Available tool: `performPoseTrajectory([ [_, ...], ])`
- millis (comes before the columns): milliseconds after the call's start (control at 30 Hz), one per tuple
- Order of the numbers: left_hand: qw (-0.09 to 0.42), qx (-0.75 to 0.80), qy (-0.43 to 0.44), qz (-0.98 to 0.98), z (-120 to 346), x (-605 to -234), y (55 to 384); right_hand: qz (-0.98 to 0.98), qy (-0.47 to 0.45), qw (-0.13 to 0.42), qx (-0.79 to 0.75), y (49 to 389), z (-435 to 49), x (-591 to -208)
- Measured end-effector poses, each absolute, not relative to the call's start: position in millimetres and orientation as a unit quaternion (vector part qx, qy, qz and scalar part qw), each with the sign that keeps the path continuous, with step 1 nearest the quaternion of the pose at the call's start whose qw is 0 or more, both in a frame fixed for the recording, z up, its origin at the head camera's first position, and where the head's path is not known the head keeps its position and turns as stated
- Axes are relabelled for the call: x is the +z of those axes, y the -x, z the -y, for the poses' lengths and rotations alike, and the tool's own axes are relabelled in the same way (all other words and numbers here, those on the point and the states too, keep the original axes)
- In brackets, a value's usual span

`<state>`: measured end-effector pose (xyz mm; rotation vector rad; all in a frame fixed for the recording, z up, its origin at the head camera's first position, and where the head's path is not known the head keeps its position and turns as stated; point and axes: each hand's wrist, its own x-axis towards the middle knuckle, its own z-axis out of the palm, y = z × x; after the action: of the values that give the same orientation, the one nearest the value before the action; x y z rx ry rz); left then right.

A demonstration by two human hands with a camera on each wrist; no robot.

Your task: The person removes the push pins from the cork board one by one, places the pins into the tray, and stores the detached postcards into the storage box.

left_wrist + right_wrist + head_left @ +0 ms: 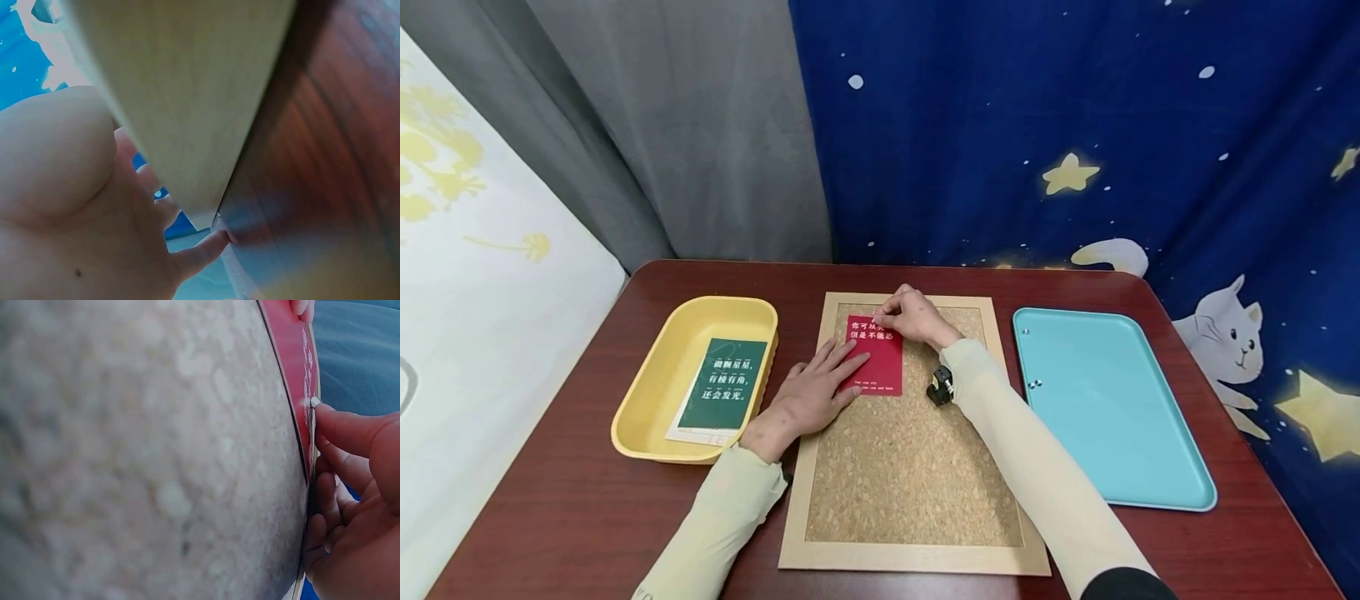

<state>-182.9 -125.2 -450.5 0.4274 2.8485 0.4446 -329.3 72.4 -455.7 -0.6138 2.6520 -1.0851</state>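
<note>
A red card with white writing lies on the upper part of a cork board in a light wood frame. My left hand rests with spread fingers on the card's left side, holding it flat. At the card's top edge, my right hand pinches a small whitish push pin against the card; the fingers hide most of it. In the left wrist view the left hand shows beside the wooden frame.
Left of the board stands a yellow basket with a green card on top of a pale one. A light blue tray lies to the right, with several small pins near its left edge. Curtains hang behind the table.
</note>
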Motion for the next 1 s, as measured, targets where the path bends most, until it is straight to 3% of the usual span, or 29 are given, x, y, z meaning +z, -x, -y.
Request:
performPoseTrajectory([
  [1000,0.113,0.156,-0.146,-0.97,125.0,-451.7,181.7,-0.87,0.206,0.121,-0.432,326.1,-81.4,-459.8],
])
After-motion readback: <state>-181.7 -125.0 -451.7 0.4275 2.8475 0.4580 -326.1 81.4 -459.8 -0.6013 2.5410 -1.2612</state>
